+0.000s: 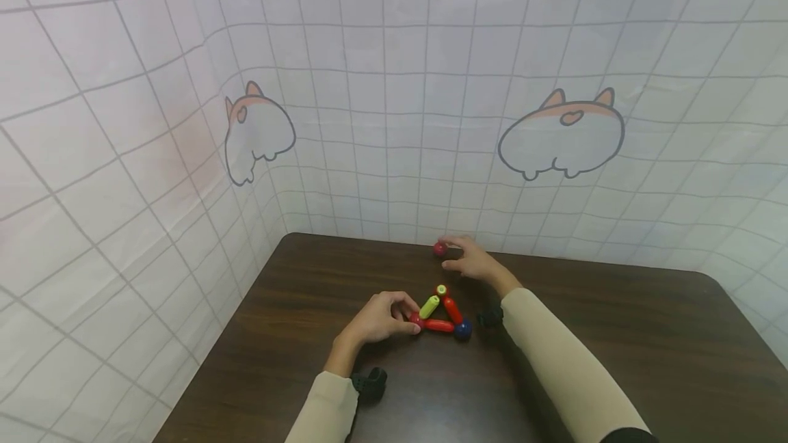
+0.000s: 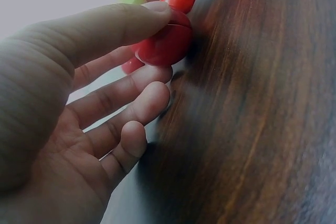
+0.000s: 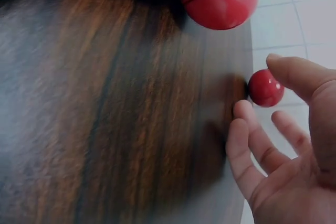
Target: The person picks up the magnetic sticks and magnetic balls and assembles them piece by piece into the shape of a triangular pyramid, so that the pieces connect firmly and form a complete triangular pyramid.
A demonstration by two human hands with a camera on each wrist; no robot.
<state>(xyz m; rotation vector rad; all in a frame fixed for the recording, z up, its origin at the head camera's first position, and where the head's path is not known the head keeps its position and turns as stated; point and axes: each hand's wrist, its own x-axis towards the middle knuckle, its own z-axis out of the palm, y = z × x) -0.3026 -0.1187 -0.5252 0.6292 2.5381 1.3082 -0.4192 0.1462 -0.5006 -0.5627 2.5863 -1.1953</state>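
Note:
My left hand (image 1: 383, 316) pinches a red ball (image 2: 167, 45) between thumb and fingers. That ball is the left corner of a flat triangle built from rods and balls. A lime rod (image 1: 429, 306) and a red rod (image 1: 439, 325) run from it. Another red rod (image 1: 452, 310) joins the blue ball (image 1: 463, 330) to the far red corner ball (image 3: 223, 6), which carries an upright lime piece. Near the table's back edge, my right hand (image 1: 473, 262) reaches with spread fingers around a loose red ball (image 3: 266, 88); thumb and fingertips stand apart from it.
The dark wooden table (image 1: 295, 279) ends just behind the loose ball, against a white gridded curtain (image 1: 406, 122). Both wrists wear black bands (image 1: 371, 384). The right forearm (image 1: 566, 361) crosses the table to the right of the triangle.

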